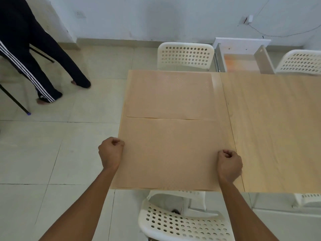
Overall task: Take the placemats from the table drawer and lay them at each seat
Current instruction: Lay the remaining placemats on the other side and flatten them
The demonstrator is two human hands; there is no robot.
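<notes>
Two tan textured placemats lie on the left end of the wooden table point(271, 129). The far placemat point(170, 94) sits flat in front of the far white chair. The near placemat point(168, 153) covers the near-left corner, its far edge meeting the other mat. My left hand point(111, 152) is a fist gripping the near mat's left edge at the table's side. My right hand point(229, 164) is a fist pinching its right edge. Beyond the table's far side, the white drawer point(243, 61) stands pulled out; an orange-tan sheet shows inside it.
White perforated chairs stand at the far side point(185, 55), the far right point(300, 62) and the near side point(182, 221) under me. A person in dark striped trousers point(34, 66) stands on the tiled floor at the left, beside black chair legs point(15, 101).
</notes>
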